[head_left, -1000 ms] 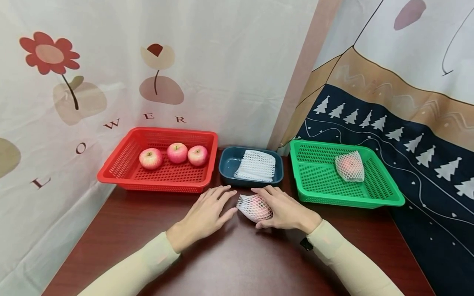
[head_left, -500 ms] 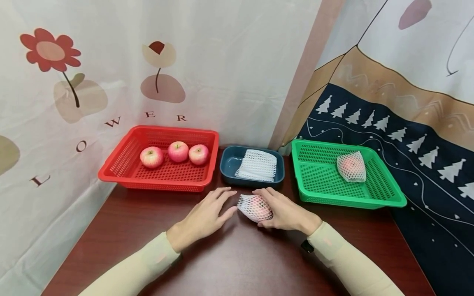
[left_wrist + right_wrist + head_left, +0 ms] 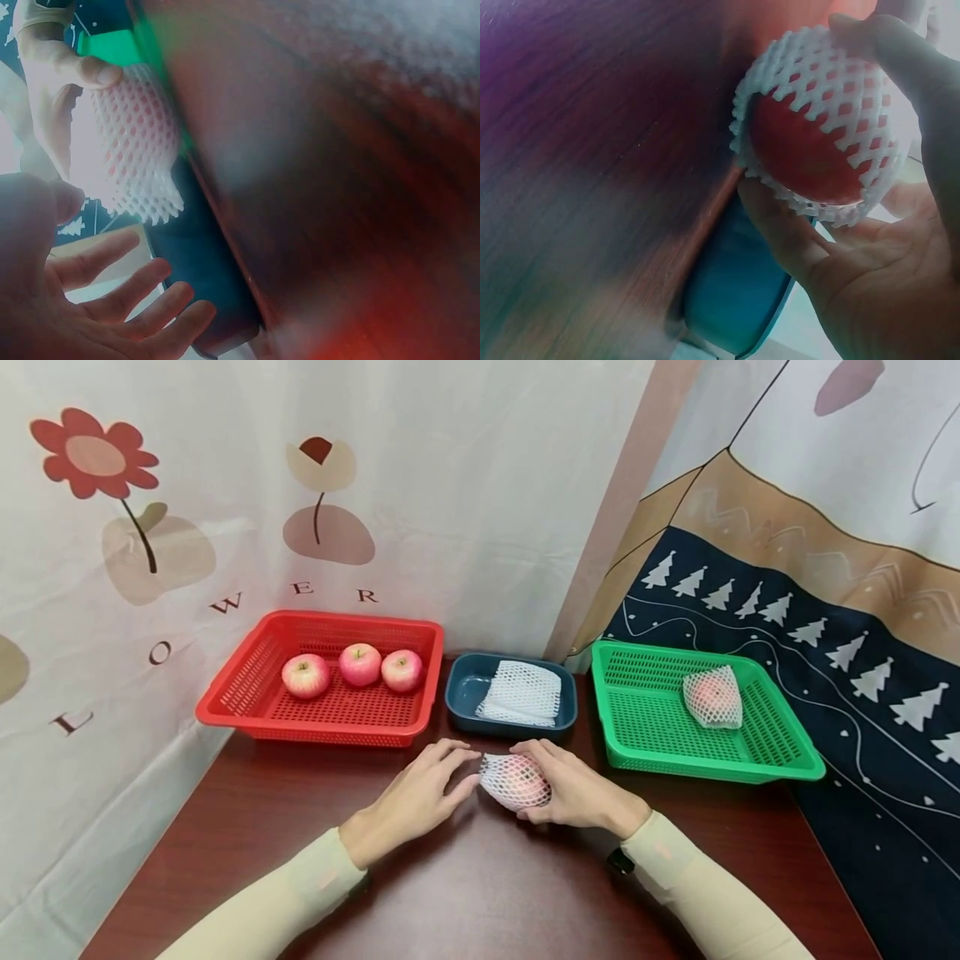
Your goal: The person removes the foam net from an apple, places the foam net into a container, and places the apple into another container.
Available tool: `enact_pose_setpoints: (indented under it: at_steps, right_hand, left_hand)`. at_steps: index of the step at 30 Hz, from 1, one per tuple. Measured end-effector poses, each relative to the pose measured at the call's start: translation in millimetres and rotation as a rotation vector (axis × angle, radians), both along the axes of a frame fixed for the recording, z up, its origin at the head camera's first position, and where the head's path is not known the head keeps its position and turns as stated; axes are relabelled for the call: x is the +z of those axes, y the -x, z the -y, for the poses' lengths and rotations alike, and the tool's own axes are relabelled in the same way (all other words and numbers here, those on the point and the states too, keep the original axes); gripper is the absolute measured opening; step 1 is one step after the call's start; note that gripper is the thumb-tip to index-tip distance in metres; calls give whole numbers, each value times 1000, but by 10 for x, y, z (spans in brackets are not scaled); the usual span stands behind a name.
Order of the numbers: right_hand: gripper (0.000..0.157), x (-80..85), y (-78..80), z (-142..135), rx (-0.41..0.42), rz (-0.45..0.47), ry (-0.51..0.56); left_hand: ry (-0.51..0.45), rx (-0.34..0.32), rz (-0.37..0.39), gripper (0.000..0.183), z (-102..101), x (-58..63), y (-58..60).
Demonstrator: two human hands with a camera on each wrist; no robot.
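Note:
My right hand (image 3: 585, 789) holds an apple in a white foam net (image 3: 517, 782) low over or on the table; contact with the wood cannot be told. In the right wrist view, thumb and fingers curve round the netted apple (image 3: 810, 142), and bare red skin shows at the net's open end. Toward my left hand (image 3: 412, 802), the net's loose end sticks out. That hand's fingers are spread and loosely bent beside it, holding nothing. In the left wrist view, a small gap separates the left hand (image 3: 112, 300) from the net (image 3: 139, 135).
A red basket (image 3: 322, 732) with three bare apples (image 3: 360, 666) stands back left. Behind my hands, a dark blue tray (image 3: 461, 693) holds flat white foam nets (image 3: 521, 693). The green basket (image 3: 637, 735) at right contains one netted apple (image 3: 712, 697). Printed curtains (image 3: 487, 510) hang behind.

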State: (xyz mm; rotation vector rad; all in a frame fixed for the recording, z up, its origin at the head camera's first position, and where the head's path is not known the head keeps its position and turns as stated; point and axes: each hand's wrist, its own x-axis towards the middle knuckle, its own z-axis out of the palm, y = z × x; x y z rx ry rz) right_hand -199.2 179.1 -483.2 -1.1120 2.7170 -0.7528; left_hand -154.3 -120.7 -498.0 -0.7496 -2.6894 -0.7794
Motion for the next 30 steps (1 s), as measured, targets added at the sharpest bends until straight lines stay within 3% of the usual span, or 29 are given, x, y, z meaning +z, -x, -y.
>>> enact_pose_setpoints:
  at_steps: [8, 15, 30]
  right_hand:
    - [89, 16, -10, 16, -28, 15, 13]
    - [89, 26, -28, 18, -25, 22, 20]
    - [90, 20, -37, 57, 20, -50, 68]
  left_hand:
    - [-9, 6, -15, 30, -3, -16, 20]
    - [-72, -23, -49, 20, -22, -16, 49]
    - [-205, -129, 30, 53, -63, 50, 35]
